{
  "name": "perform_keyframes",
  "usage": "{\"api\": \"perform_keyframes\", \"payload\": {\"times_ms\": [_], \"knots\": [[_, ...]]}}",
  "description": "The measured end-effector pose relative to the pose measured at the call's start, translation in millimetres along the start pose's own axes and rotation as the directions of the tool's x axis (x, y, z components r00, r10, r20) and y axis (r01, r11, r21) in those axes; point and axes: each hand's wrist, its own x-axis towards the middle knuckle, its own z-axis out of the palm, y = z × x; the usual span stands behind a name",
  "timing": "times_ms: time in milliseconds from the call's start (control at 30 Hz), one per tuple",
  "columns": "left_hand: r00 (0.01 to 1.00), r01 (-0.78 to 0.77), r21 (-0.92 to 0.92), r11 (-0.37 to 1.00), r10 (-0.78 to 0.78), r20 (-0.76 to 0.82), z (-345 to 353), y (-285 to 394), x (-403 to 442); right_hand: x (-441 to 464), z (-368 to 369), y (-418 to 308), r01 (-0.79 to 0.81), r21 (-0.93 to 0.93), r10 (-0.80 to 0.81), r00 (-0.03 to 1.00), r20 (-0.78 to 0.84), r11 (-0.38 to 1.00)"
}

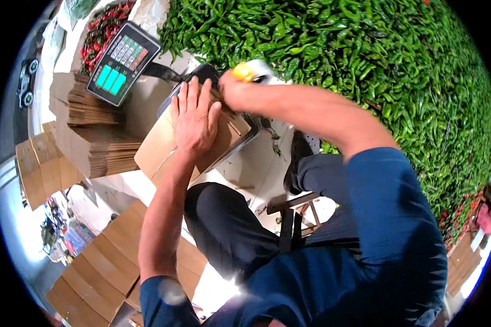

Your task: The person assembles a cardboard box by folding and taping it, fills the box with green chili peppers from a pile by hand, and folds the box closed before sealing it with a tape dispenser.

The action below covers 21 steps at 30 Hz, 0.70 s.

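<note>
My left hand (195,117) lies flat on a cardboard box (161,143), its fingers stretched out and slightly spread across the top. The box sits tilted on the dark platform of a weighing scale (252,129). At the far end of the box, my right hand (233,91) is closed around a yellow and white tape dispenser (246,71). Motion blurs the dispenser, and my fingers cover part of it. The scale's display panel (124,62), with lit green readouts, stands to the left of the box.
A large heap of green peppers (333,49) spreads ahead and to the right. Red peppers (105,30) lie behind the display. Stacked flattened cartons (101,150) stand at left, with closed-looking boxes (95,261) at lower left. A low stool (305,210) is beneath me.
</note>
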Motion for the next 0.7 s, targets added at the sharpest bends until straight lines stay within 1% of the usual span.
{"api": "perform_keyframes", "payload": {"times_ms": [100, 133, 167, 200, 233, 267, 300, 333, 367, 400, 433, 467, 500, 533, 567, 600, 633, 667, 700], "knots": [[1.0, 0.014, 0.017, 1.0, -0.014, -0.016, 3, -4, -1, 23, 10, 0, -0.013, 0.301, 0.044, 0.994, -0.097, 0.954], [1.0, 0.017, 0.016, 1.0, -0.017, -0.01, -2, -6, -1, 10, 10, 1, -0.053, 0.457, 0.131, 0.981, -0.141, 0.888], [0.999, 0.041, 0.035, 0.999, -0.042, 0.027, -8, -11, -9, -7, 22, 2, -0.074, 0.591, 0.217, 0.961, -0.174, 0.803], [0.984, 0.157, 0.081, 0.984, -0.163, 0.072, -15, -22, -26, -43, 26, 15, -0.055, 0.682, 0.287, 0.929, -0.232, 0.729], [0.951, 0.274, 0.131, 0.953, -0.289, 0.11, -22, -42, -49, -52, 56, 22, -0.051, 0.756, 0.446, 0.833, -0.329, 0.652], [0.901, 0.386, 0.183, 0.904, -0.412, 0.135, -27, -67, -74, -106, 39, 41, -0.111, 0.892, 0.564, 0.807, -0.176, 0.438], [0.861, 0.489, 0.143, 0.861, -0.503, 0.083, -31, -93, -109, -110, 64, 39, 0.045, 0.987, 0.702, 0.698, -0.142, 0.155], [0.812, 0.578, 0.096, 0.81, -0.583, 0.037, -28, -123, -149, -106, 83, 38, 0.238, 0.962, 0.802, 0.597, -0.04, -0.129], [0.742, 0.658, -0.212, 0.723, -0.67, 0.019, -1, -163, -198, -99, 83, 34, 0.518, 0.677, 0.774, 0.622, 0.122, -0.523], [0.665, 0.66, -0.5, 0.56, -0.746, 0.041, 26, -188, -238, -96, 76, 21, 0.642, 0.174, 0.664, 0.708, 0.24, -0.747], [0.483, 0.635, -0.752, 0.177, -0.85, 0.209, 36, -180, -249, -92, 55, 8, 0.625, -0.143, 0.588, 0.775, 0.231, -0.768], [0.339, 0.463, -0.855, -0.233, -0.845, 0.414, 47, -176, -255, -76, 31, -2, 0.62, -0.428, 0.577, 0.78, 0.242, -0.658], [0.449, 0.284, -0.855, -0.433, -0.728, 0.518, 75, -188, -270, -63, 2, -9, 0.597, -0.562, 0.569, 0.782, 0.252, -0.572], [0.579, 0.112, -0.773, -0.624, -0.591, 0.562, 102, -201, -281, -52, -19, -14, 0.562, -0.679, 0.559, 0.786, 0.262, -0.473], [0.484, 0.238, -0.853, -0.465, -0.704, 0.519, 87, -172, -251, -33, -19, -22, 0.616, -0.653, 0.578, 0.751, 0.319, -0.44], [0.475, 0.237, -0.83, -0.505, -0.685, 0.553, 91, -159, -241, -18, -19, -32, 0.669, -0.623, 0.589, 0.713, 0.381, -0.407], [0.485, 0.216, -0.802, -0.557, -0.652, 0.583, 100, -156, -239, -29, -26, -31, 0.479, -0.691, 0.559, 0.819, 0.129, -0.541], [0.5, 0.192, -0.773, -0.605, -0.617, 0.607, 106, -153, -236, -26, -37, -27, 0.583, -0.657, 0.503, 0.795, 0.339, -0.479], [0.516, 0.172, -0.754, -0.634, -0.594, 0.617, 111, -150, -233, -17, -25, -32, 0.556, -0.542, 0.424, 0.831, 0.36, -0.63]]}}
